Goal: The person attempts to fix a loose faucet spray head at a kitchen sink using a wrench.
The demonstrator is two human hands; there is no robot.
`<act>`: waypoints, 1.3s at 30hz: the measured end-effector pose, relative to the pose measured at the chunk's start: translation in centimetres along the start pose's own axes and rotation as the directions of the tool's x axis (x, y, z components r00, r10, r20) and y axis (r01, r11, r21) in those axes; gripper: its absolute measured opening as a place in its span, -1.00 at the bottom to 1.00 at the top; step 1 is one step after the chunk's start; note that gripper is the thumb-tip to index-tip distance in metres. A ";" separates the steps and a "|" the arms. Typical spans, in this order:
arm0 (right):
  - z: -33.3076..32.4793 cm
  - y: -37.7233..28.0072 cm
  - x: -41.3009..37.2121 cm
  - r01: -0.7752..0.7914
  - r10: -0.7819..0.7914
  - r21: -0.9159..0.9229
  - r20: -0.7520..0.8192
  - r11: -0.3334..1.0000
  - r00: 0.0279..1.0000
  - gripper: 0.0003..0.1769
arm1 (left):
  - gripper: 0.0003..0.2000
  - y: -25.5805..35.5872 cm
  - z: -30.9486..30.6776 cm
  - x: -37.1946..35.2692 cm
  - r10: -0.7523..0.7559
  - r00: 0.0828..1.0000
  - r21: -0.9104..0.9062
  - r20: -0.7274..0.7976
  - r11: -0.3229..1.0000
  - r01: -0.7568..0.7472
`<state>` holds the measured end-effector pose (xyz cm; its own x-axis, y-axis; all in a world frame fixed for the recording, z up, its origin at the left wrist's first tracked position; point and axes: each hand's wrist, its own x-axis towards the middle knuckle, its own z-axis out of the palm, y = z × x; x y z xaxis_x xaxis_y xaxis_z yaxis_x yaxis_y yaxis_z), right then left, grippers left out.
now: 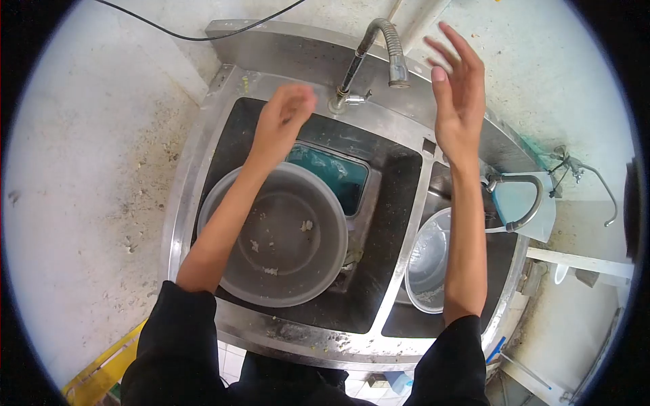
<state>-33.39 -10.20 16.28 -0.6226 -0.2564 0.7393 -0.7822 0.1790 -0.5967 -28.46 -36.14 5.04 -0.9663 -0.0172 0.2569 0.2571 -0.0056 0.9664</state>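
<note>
My left hand (288,108) is raised above the back of the large left sink basin. Its fingers are loosely curled and a little blurred, thumb apart from them, and I see nothing held. Higher on the right, my right hand (462,101) is open with its fingers spread, to the right of the faucet (389,47). Under my left forearm sits a large grey round tub (318,203) with a few whitish scraps on its bottom. A teal rectangular container (335,177) lies behind it, partly covered by the tub. Beside my right forearm, a translucent bowl (426,254) stands in the smaller basin.
The steel sink (396,287) has a divider between its two basins. A small valve handle (359,98) sits at the faucet's base. A second curved faucet (531,196) stands at the right. A black cable (183,37) runs along the back wall, and a yellow frame (101,369) is at lower left.
</note>
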 end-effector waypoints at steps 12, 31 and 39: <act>2.5 -4.8 10.0 0.375 -0.064 -0.220 0.786 0.900 0.615 -0.71 | -0.83 3.3 -3.3 -17.7 -0.397 0.911 0.074 0.108 0.918 0.391; 0.9 -5.3 9.5 -0.153 0.197 -0.126 0.713 0.980 0.673 -0.24 | -0.90 5.3 -6.4 -23.9 -0.426 0.903 0.259 0.056 0.880 0.399; 4.6 -2.5 4.4 -0.249 0.278 -0.125 0.494 0.961 0.824 0.18 | -0.89 4.6 -5.4 -24.3 -0.426 0.901 0.261 0.077 0.881 0.394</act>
<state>-34.02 -16.11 19.60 -0.7200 -0.6306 0.2896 -0.5991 0.3543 -0.7180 -3.68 -41.12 3.21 -0.9817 0.0640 -0.1792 -0.1582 0.2489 0.9555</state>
